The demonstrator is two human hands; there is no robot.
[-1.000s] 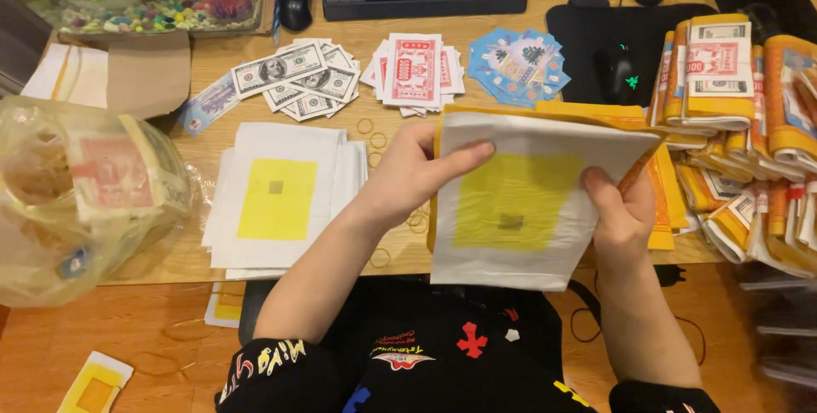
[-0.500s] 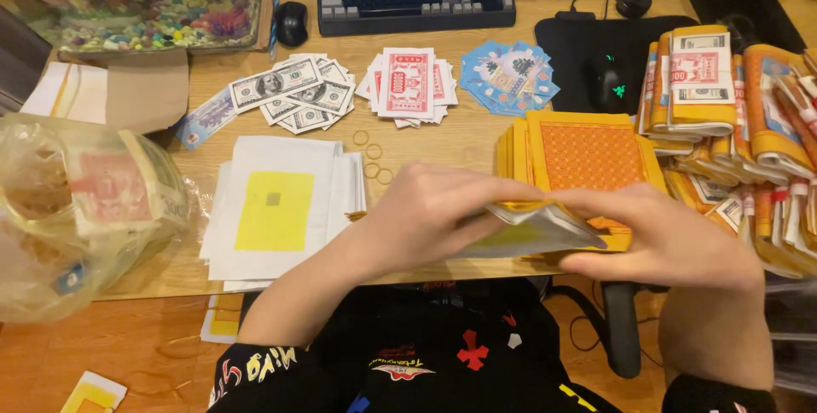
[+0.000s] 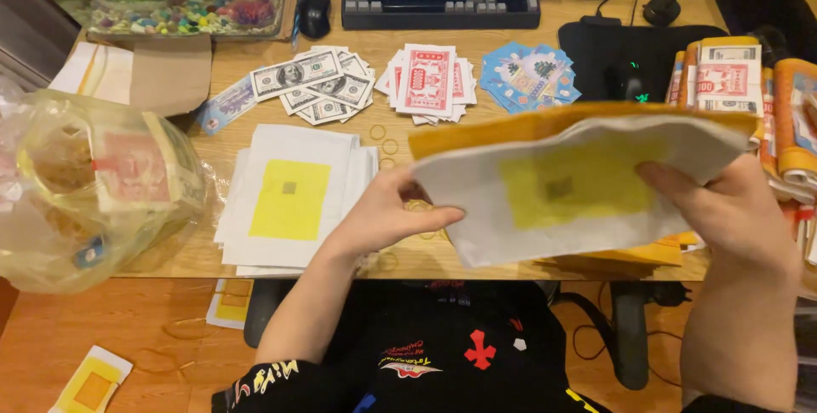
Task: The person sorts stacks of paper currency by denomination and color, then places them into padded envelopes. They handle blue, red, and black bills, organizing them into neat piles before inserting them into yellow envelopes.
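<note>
While the left hand (image 3: pixel 383 213) and right hand (image 3: pixel 732 209) each clamp an end, the white-and-yellow paper stack (image 3: pixel 562 187) is held curved above the worktop (image 3: pixel 230 136), beside a flat pile of like sheets (image 3: pixel 294 200).

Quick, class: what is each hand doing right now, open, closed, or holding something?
Left hand: closed on the left edge of the stack of white sheets with yellow squares.
Right hand: closed on the same stack's right edge.
</note>
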